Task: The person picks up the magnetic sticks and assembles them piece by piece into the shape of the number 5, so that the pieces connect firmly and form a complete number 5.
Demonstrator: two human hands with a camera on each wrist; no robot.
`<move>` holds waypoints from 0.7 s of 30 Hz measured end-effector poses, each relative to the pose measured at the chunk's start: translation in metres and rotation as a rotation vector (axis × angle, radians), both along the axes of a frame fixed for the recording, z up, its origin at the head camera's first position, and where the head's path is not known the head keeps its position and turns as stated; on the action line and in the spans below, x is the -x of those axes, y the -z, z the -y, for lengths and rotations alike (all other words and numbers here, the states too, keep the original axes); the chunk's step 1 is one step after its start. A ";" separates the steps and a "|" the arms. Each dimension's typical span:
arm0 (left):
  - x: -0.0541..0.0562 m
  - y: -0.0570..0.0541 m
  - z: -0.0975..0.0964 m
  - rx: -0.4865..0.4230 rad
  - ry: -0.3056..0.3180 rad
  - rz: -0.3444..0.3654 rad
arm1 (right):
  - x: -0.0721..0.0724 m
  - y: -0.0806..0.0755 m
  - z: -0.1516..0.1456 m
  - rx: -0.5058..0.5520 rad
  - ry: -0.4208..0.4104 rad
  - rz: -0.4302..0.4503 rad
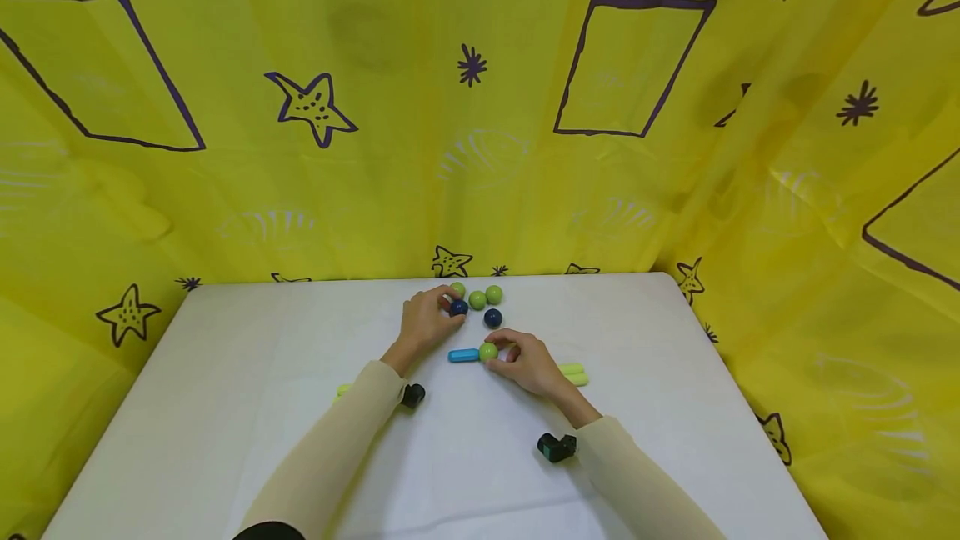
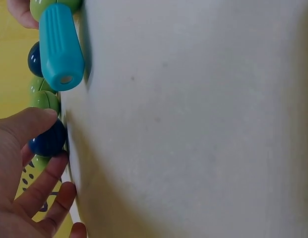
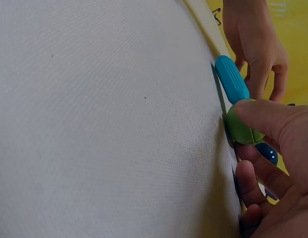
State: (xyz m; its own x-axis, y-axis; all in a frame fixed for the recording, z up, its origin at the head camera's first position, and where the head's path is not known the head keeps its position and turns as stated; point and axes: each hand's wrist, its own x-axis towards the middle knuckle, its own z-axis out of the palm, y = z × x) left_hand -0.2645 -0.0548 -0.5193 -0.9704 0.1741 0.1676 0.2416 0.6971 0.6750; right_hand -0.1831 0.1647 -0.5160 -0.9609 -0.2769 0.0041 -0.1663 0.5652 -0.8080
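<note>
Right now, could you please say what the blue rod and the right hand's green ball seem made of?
Blue rod: satin, probably molded plastic, given its crisp grooves. Green ball: smooth, slightly shiny, likely plastic by its seam line; possibly painted wood.

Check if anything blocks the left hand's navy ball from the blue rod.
No separate object: in the head view, white tabletop shows between held navy ball and blue rod. Only the left hand, pinching the ball, intrudes slightly.

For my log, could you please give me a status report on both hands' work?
Left hand pinching dark blue ball. Right hand gripping green ball at end of blue stick. Nothing visibly blocking the stick's other end.
</note>
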 end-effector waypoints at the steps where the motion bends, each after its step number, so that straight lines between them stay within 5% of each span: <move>1: 0.000 0.000 0.001 0.005 0.001 0.000 | 0.000 0.000 0.000 -0.001 0.001 -0.001; 8: -0.001 0.001 0.007 0.010 0.020 0.021 | 0.001 0.000 0.002 -0.007 0.001 0.000; 21: -0.017 -0.010 0.030 -0.115 0.028 0.091 | 0.002 0.000 0.000 -0.013 0.013 0.020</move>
